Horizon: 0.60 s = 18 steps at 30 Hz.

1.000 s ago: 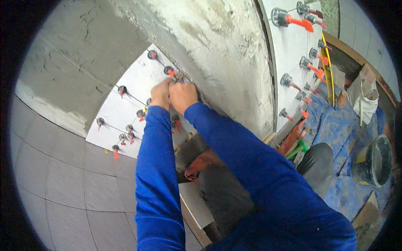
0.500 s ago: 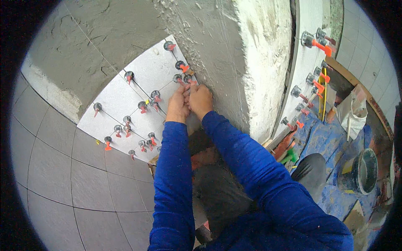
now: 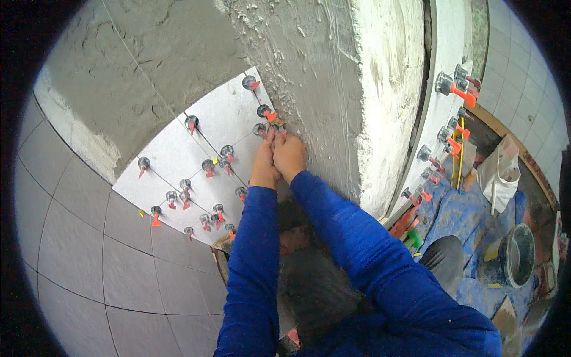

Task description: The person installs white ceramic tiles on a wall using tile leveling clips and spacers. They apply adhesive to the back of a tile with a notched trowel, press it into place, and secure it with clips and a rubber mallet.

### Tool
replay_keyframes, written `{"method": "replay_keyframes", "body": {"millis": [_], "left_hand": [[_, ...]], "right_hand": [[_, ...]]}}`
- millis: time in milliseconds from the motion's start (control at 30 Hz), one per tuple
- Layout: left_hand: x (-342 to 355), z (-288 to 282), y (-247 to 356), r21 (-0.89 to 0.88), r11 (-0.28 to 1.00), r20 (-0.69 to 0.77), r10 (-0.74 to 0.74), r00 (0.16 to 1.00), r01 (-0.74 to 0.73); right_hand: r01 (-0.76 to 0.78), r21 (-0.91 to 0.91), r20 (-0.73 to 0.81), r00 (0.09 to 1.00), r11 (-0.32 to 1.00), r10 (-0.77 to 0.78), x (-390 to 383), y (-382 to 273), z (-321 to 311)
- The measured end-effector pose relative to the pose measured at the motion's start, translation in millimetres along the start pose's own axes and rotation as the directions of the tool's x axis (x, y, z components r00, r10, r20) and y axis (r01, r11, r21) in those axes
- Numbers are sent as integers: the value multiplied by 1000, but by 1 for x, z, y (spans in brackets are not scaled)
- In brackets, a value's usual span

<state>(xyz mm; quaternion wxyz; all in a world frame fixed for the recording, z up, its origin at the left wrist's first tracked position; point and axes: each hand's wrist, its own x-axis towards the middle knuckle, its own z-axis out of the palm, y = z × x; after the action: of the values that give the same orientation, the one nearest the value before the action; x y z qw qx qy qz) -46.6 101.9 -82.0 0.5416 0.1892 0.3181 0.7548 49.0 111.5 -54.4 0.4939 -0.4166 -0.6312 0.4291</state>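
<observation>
My left hand [image 3: 264, 166] and my right hand [image 3: 289, 156] are pressed side by side, touching each other, against the white wall tiles [image 3: 196, 160] at the foot of the rough grey cement column [image 3: 333, 89]. Both sets of fingertips are bunched together at the 12 o'clock end of my hands, pinched around a small grey round tile-levelling cap with a red wedge [image 3: 275, 127] that sits on the tile joint right at the edge where tile meets cement. The fingers of both hands are curled and closed on it; how firmly I cannot tell, since my own knuckles hide the contact.

Just at 10 o'clock from my fingertips sit two more grey-and-red levelling clips [image 3: 264, 112], close to my hands, and a further one higher up at 11 o'clock near the tile's top corner. A scatter of the same clips runs across the tiles toward 8 o'clock, well apart from my hands.

My blue long sleeves [image 3: 256, 256] come up from 6 o'clock. At 3 o'clock, past the column, a second white tiled strip [image 3: 437, 119] carries more clips with red wedges. At 4 o'clock, on a crumpled blue tarpaulin [image 3: 458, 208], stands a dirty grey round bucket [image 3: 516, 256], with a white plastic bag [image 3: 499, 169] beyond it. Grey floor tiles [image 3: 89, 250] spread at 8 o'clock.
</observation>
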Motion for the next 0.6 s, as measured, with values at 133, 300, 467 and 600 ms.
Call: {"method": "replay_keyframes", "body": {"millis": [133,300,467,600], "left_hand": [[5,1,-5,147,972,30,181,983,-183],[2,0,-3,305,921,24,248,968,-243],[1,-2,-1,221,964,32,147,989,-150],[2,-1,2,380,893,27,248,968,-239]], "right_hand": [[-16,-41,1,1000,999,16,-4,-6,-6],[7,-20,-39,999,1000,-8,-6,-6,-4],[79,20,-87,993,997,-77,-6,-3,0],[141,28,-111,984,990,-137,-7,-1,1]]}}
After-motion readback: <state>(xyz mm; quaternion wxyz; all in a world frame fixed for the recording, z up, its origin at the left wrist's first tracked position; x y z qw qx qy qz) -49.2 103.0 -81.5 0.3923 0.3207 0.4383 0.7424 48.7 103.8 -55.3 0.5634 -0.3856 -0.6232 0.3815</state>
